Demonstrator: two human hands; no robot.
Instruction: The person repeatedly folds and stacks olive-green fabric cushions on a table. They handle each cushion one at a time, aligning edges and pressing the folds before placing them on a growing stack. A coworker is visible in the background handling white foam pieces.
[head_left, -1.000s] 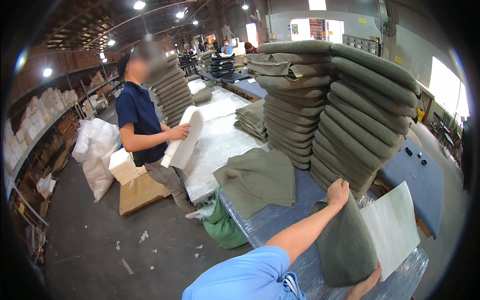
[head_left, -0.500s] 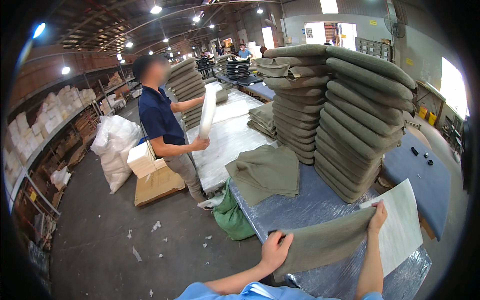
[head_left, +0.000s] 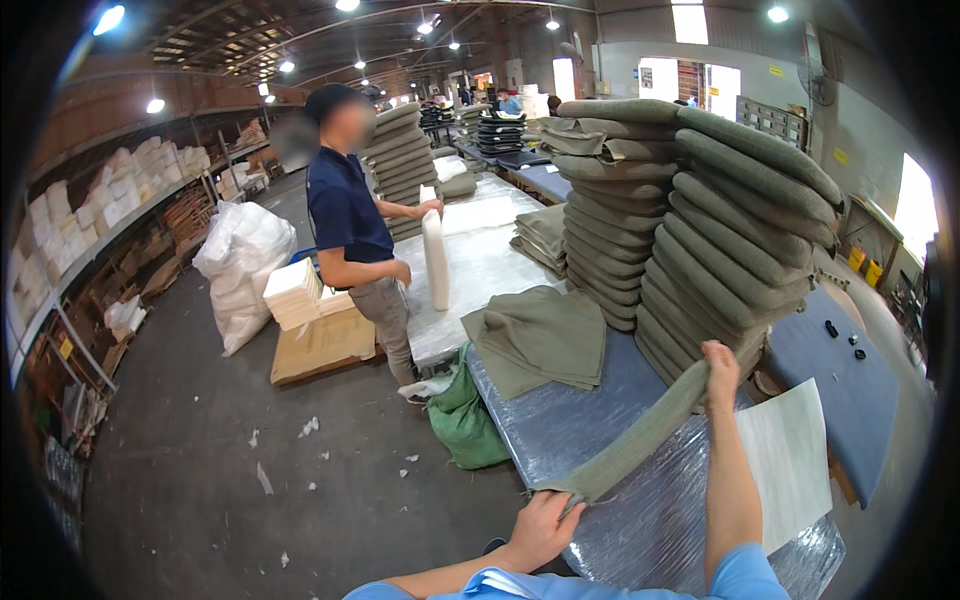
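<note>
A strip-like piece of grey-green fabric [head_left: 640,435] is stretched between my hands over the plastic-wrapped table [head_left: 670,500]. My left hand [head_left: 545,527] grips its near end, thumb and fingers closed together. The far end is pinched in my right hand [head_left: 721,376], raised in front of the tall stacks of grey-green cushions [head_left: 715,240]. Beside my right forearm lies a white sheet [head_left: 787,462] on the table. Flat pieces of the same fabric [head_left: 540,335] lie in a loose pile left of the stacks.
A co-worker [head_left: 350,220] stands at the far left by a second wrapped table [head_left: 455,275], with a white foam pad [head_left: 434,255]. A green sack [head_left: 465,420] sits on the floor against my table. Small black parts [head_left: 855,345] lie on a blue table at right.
The fabric has turned edge-on and narrowed as my right hand moved up, away and slightly left. My left hand stays low, slightly nearer me. The co-worker has lowered the white pad toward the table.
</note>
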